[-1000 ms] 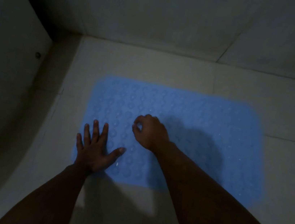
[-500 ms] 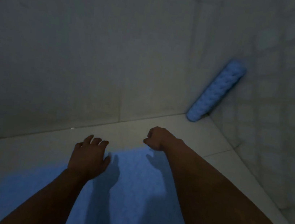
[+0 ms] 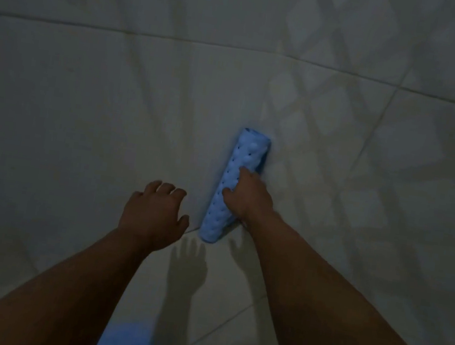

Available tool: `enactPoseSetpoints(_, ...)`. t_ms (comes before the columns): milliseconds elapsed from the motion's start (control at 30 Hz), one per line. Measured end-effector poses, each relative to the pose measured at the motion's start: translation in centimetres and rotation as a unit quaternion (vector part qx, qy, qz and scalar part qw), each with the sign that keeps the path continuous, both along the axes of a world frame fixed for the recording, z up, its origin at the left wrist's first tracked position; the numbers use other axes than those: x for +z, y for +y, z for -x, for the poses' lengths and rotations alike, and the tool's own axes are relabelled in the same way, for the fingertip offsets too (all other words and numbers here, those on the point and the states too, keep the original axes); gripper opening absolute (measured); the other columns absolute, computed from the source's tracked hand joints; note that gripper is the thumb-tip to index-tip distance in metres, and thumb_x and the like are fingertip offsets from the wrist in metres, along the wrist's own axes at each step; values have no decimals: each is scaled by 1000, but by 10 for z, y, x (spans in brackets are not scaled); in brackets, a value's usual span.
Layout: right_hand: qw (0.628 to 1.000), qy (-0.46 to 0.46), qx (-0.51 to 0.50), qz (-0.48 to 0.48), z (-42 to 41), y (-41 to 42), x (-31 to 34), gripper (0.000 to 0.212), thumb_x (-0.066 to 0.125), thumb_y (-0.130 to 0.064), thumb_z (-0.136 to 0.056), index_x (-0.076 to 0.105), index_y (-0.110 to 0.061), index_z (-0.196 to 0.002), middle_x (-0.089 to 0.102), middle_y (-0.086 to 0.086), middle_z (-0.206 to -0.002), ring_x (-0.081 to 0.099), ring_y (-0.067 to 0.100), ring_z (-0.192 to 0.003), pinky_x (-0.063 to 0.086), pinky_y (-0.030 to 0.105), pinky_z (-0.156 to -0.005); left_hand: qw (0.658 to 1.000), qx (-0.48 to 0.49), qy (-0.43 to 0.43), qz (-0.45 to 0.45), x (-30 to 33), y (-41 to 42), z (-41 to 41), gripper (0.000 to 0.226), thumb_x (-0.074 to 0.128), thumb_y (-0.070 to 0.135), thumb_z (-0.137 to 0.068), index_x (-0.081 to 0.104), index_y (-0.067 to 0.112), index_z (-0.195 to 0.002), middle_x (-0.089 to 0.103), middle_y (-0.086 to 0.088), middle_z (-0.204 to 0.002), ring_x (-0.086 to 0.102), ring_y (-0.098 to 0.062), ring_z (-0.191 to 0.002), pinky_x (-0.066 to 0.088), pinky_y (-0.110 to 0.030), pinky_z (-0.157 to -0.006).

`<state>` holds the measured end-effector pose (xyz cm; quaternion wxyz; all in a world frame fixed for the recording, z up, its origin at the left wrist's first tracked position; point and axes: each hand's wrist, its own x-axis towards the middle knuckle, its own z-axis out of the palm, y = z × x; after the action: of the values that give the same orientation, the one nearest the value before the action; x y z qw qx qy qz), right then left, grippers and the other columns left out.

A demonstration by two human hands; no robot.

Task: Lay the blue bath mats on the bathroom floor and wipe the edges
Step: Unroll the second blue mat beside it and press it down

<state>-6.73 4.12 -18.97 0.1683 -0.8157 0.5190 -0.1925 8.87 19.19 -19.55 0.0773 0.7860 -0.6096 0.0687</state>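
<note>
The light is dim and the tile joints are faint, so where the pale tiled wall (image 3: 144,87) meets the pale tiled floor (image 3: 231,304) is hard to trace. A rolled-up light blue rubber bath mat with small holes and bumps (image 3: 238,171) stands tilted in the corner, its lower end on the floor and its upper end leaning on the wall. The right hand (image 3: 248,195) has its grip clamped on the roll's middle, thumb on the near face; the fingers wrap behind and are hidden. The left hand (image 3: 153,214) hovers just beside the roll, apart from it, its fingers loosely spread and holding nothing. A second light blue flat bath mat (image 3: 123,342) shows at the bottom edge, mostly cut off between the forearms. No writing or label is legible anywhere.
</note>
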Motion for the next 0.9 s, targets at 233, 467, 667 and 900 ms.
enactPoseSetpoints(233, 995, 91, -10, 29, -23, -77, 44, 94, 55, -40, -96, -10, -18, -160, -18, 9, -168, -17, 40, -153, 8, 67, -120, 1000, -17, 7, 14, -3, -39, 18, 62, 51, 54, -94, 41, 28, -149, 44, 0, -154, 32, -26, -147, 42, -44, -107)
enactPoseSetpoints(467, 986, 82, -50, 139, -39, -66, 57, 64, 65, -29, -86, 41, -21, -144, 46, 6, -141, 34, 30, -136, 34, 56, -104, 998, 32, 55, 22, -20, -13, -9, 63, 52, 53, -95, 40, 28, -152, 44, 2, -155, 32, -24, -146, 41, -44, -107)
enactPoseSetpoints(667, 990, 94, 29, 103, -71, -22, 61, 27, 64, -26, -90, 64, -28, -117, 53, 7, -131, 33, 27, -135, 35, 49, -105, 993, 48, 90, 52, -12, 7, -17, 63, 55, 50, -95, 40, 27, -152, 46, 0, -153, 37, -23, -143, 43, -43, -106)
enactPoseSetpoints(900, 962, 91, 148, 209, -97, 74, 51, 12, 63, -27, -93, 71, -23, -101, 66, -1, -109, 39, 28, -123, 36, 44, -92, 965, 73, 213, 132, 8, 62, -44, 73, 60, 42, -96, 26, 26, -158, 39, -2, -158, 45, -25, -137, 44, -42, -106)
